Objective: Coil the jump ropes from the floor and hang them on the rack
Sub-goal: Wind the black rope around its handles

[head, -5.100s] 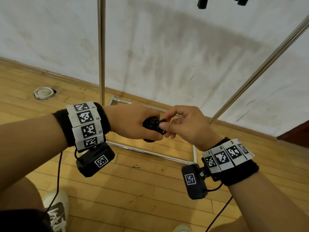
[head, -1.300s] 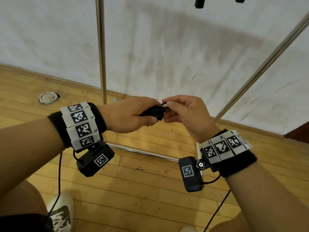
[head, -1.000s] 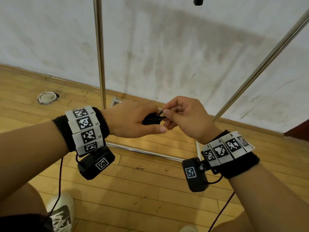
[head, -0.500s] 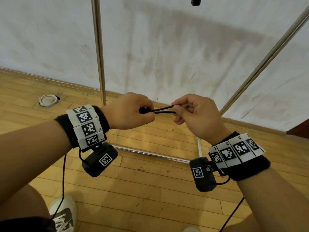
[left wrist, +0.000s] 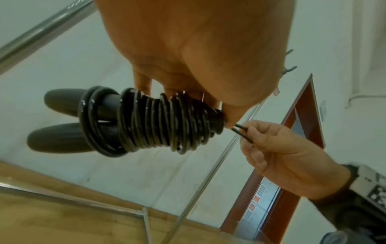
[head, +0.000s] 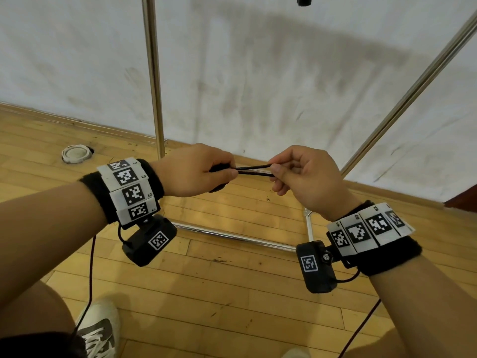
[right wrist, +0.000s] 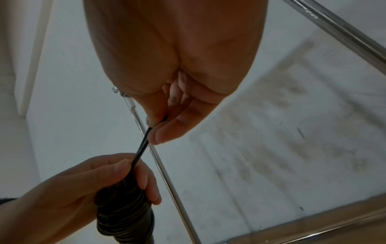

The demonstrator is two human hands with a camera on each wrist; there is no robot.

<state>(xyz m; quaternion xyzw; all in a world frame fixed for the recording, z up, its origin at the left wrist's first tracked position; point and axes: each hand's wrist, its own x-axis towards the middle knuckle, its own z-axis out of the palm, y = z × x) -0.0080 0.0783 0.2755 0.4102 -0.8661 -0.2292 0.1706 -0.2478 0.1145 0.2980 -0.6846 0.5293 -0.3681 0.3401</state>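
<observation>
Here the left hand [head: 192,171] is clenching the coiled jump rope [left wrist: 154,122] steady by its handles, while the right hand [head: 307,177] is pinching a doubled loop [head: 254,169], probably for hanging on the rack [head: 152,73].

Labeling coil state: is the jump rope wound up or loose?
Wound: jump rope coils tightly around both handles in left hand; right hand pinches a short loop.

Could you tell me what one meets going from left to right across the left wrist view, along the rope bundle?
Two handle ends → coiled rope gripped by the left hand → doubled rope strand → right hand pinching it.
</observation>
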